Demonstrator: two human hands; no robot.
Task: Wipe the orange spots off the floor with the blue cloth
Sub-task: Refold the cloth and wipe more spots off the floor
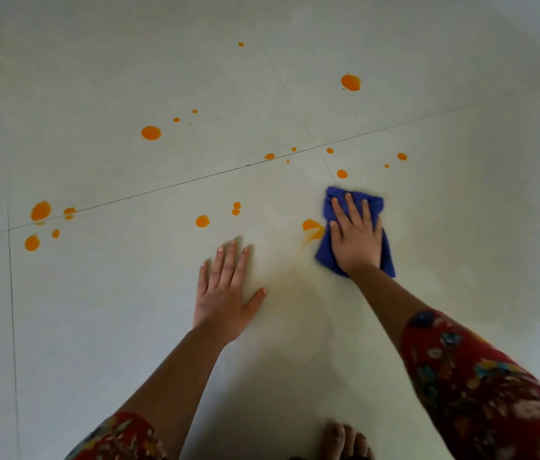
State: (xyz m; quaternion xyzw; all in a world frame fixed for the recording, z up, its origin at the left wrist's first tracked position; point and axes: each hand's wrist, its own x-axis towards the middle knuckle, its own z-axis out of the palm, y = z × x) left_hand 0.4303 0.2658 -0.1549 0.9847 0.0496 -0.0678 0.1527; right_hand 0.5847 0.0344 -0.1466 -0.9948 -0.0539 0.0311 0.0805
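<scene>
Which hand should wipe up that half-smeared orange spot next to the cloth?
Right. The right hand presses the blue cloth flat, its edge at the smeared spot. The left hand rests bare on the floor, holding nothing.

Roughly twenty orange spots (pixel 151 133), one blue cloth (pixel 324 254), two hands (pixel 225 293) (pixel 356 240)

Single head view, looking steeply down, floor (pixel 96 310) close
</scene>
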